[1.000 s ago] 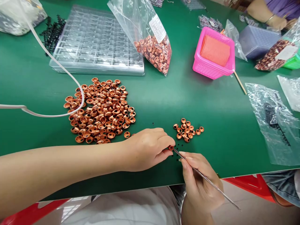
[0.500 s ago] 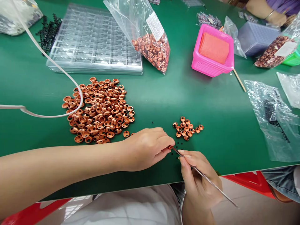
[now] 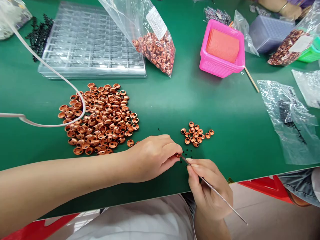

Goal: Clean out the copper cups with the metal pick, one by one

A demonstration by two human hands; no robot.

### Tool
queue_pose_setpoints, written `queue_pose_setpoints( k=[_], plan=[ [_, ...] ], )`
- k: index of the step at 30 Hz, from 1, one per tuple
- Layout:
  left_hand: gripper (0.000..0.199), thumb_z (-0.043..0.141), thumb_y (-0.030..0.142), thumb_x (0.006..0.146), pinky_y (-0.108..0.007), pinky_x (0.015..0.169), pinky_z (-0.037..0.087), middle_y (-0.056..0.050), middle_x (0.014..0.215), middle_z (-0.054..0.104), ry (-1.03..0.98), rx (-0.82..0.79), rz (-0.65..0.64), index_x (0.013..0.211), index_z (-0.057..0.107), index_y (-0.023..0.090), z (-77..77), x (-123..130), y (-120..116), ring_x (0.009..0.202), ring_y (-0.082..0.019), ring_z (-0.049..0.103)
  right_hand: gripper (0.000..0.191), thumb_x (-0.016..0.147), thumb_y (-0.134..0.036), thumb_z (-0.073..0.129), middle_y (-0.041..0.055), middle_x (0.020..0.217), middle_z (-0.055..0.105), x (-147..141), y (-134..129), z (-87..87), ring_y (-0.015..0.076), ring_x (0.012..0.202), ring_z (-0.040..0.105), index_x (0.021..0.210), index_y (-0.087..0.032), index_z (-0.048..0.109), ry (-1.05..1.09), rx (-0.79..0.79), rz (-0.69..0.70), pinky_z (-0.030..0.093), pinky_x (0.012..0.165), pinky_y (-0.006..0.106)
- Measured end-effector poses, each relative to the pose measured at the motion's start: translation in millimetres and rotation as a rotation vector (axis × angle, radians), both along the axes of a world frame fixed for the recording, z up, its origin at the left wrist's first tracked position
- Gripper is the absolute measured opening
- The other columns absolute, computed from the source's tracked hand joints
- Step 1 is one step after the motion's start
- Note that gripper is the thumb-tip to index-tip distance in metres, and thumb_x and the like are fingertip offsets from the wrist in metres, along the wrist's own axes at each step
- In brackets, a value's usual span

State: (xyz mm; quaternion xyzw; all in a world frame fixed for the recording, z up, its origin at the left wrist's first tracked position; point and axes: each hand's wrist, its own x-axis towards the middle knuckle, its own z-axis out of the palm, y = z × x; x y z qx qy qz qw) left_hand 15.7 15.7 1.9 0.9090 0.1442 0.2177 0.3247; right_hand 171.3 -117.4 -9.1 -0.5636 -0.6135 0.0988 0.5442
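Note:
Between thumb and fingertips, my left hand (image 3: pixel 155 156) pinches a small copper-coloured cup-shaped ring (image 3: pixel 178 155), mostly hidden by the fingers. My right hand (image 3: pixel 212 186) is closed like a pen grip round a thin metal tweezer-like tool (image 3: pixel 222 198). Its tip meets the ring at my left fingertips; whether the tip carries anything is too small to tell. Tiny black pieces (image 3: pixel 187 150) lie scattered on the table just beyond the tip. Past them sits a small group of the same copper rings (image 3: pixel 196 134). A large heap of copper rings (image 3: pixel 100 116) spreads beyond my left forearm.
Stacked clear plastic trays (image 3: pixel 92 43) stand at the back left, with a bag of copper rings (image 3: pixel 157 50) beside them. A pink basket (image 3: pixel 220 68) holds orange cloth. A white cord (image 3: pixel 50 63) loops over the heap. Another person's hand (image 3: pixel 290 10) is at the far right.
The whole scene has shifted slightly left in view, as the camera moved. Both hands keep their hold, the tool tip still at the copper ring.

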Motion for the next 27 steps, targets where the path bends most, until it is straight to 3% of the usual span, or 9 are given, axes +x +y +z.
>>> queue_pose_setpoints(
  k=[13,27],
  plan=[
    [0.008,0.056,0.013,0.090,-0.025,0.068,0.046,-0.003,0.079,0.066,0.006,-0.074,0.001,0.094,0.063,0.012,1.0,-0.1,1.0,0.074,-0.014,0.057,0.045,0.073,0.009,0.065,0.0076,0.103,0.069,1.4,-0.9,-0.2,0.0167,0.092,0.066,0.110,-0.015,0.062,-0.113,-0.016,0.031,0.058,0.072,0.034],
    [0.008,0.054,0.014,0.091,-0.024,0.069,0.045,-0.003,0.081,0.067,0.014,-0.112,0.004,0.095,0.062,0.014,2.8,0.0,2.7,0.075,-0.014,0.057,0.042,0.074,0.009,0.063,0.0075,0.100,0.069,-2.1,-0.4,-1.4,0.0180,0.089,0.068,0.108,-0.015,0.064,-0.028,0.033,-0.019,0.058,0.070,0.035]
  ],
)
